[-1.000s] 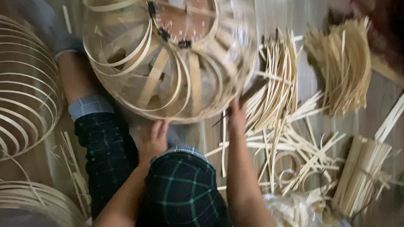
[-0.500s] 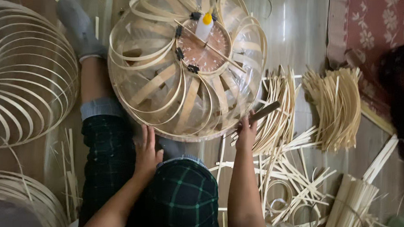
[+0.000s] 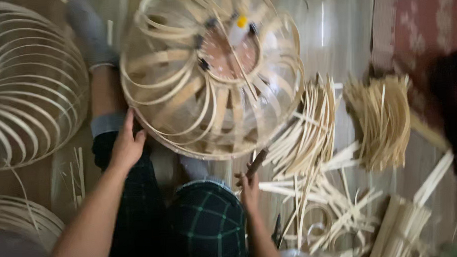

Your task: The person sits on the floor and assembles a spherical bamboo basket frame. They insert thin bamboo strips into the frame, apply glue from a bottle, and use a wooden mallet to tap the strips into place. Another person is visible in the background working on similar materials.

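A round bamboo-strip frame point(image 3: 207, 88), domed with curved ribs and a reddish disc at its centre, rests on my legs and the floor. My left hand point(image 3: 127, 144) lies against its lower left rim, fingers spread on the rim. My right hand point(image 3: 249, 186) sits below the frame's bottom edge, closed around a thin dark wooden-handled tool point(image 3: 257, 163) that points up toward the rim. My legs in dark plaid trousers point(image 3: 201, 220) are under the frame.
A large ribbed bamboo frame point(image 3: 25, 100) stands at the left, with another one point(image 3: 19, 217) at the lower left. Piles of cut bamboo strips point(image 3: 310, 136) and bent strip bundles point(image 3: 380, 118) cover the floor to the right. A red patterned rug point(image 3: 417, 20) lies at the top right.
The domed frame has turned and shifted. My left hand moved from below it up to the left rim. My right hand dropped lower, holding the tool.
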